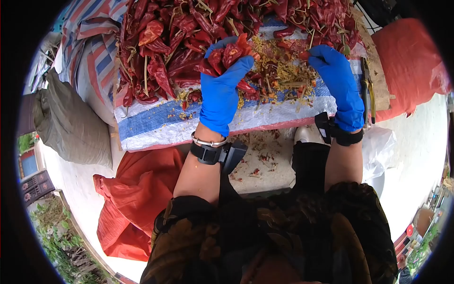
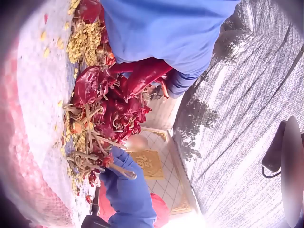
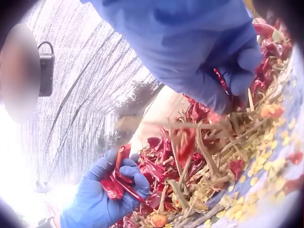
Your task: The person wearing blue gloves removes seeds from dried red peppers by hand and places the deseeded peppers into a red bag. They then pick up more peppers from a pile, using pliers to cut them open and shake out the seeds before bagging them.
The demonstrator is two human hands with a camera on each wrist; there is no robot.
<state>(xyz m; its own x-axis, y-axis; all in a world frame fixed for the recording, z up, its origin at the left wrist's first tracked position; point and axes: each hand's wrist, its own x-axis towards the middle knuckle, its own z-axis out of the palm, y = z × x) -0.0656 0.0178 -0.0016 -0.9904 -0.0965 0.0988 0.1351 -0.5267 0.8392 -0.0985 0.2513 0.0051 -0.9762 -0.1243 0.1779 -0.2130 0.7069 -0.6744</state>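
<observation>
My left hand (image 1: 221, 92), in a blue glove, holds several dried red chili peppers (image 1: 231, 54) over the near side of a large chili heap (image 1: 184, 47). In the right wrist view, red pods (image 3: 114, 186) lie across its palm under curled fingers. My right hand (image 1: 336, 78), also gloved in blue, is apart to the right, over the scattered debris. Its thumb and fingertips pinch a chili stem (image 2: 122, 171) with a scrap of red at one end, seen in the left wrist view. Loose stems (image 3: 209, 156) and yellow seeds (image 1: 269, 57) lie between the hands.
A striped woven sheet (image 1: 156, 124) covers the work surface. Pliers-like tools (image 1: 369, 92) lie at its right edge. Red sacks stand at the right (image 1: 409, 66) and the lower left (image 1: 137, 199), and a grey-green sack (image 1: 71, 123) is at the left.
</observation>
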